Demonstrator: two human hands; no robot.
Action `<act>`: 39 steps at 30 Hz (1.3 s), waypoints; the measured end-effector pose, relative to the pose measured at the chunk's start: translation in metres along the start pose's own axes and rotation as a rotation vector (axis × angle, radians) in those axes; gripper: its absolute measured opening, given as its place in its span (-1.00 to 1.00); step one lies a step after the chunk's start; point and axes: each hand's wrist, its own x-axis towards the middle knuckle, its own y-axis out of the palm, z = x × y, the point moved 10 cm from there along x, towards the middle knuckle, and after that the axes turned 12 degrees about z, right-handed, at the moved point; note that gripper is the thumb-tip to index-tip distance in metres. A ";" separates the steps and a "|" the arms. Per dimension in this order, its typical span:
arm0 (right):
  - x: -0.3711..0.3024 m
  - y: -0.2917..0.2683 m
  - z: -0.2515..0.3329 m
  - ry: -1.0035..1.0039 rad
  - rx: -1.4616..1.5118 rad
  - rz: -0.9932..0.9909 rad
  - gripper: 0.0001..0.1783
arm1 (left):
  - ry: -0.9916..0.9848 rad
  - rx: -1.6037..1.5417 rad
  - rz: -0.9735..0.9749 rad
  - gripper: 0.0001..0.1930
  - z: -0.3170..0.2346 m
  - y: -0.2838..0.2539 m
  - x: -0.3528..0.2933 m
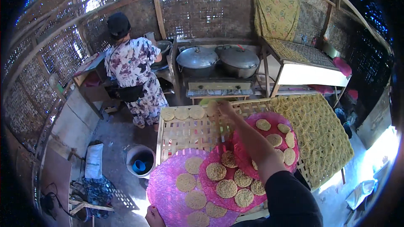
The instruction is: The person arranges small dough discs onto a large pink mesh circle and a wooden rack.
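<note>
My right hand (227,109) reaches to the far edge of a woven bamboo rack (187,133). Its fingers close on a slightly blurred round flat cake (212,108), at the end of a short row of pale round cakes (181,113). At the near left, my left hand (154,217) grips the rim of a pinkish-purple mesh tray (166,187) bearing several cakes. A red-pink mesh tray (209,181) with speckled cakes overlaps it, and another pink tray (249,131) lies partly behind my right forearm.
Noodle-like rounds (313,130) cover the rack's right side. Two lidded pots (197,59) stand on a stove beyond. A person (134,65) in a flowered outfit works at the back left, turned away. A bucket (140,159) with a blue scoop stands on the floor left of the rack.
</note>
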 end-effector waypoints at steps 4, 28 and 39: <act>-0.006 0.076 0.027 0.042 -0.295 -0.130 -0.69 | -0.054 0.041 -0.080 -0.62 0.031 -0.020 -0.012; -0.142 -0.092 -0.092 -0.084 -1.802 0.580 -0.77 | 0.168 -0.019 -0.142 -0.55 0.016 -0.013 0.006; 0.000 -0.016 -0.020 -0.008 -0.063 0.059 -0.67 | -0.007 0.042 -0.093 -0.63 0.032 -0.017 -0.005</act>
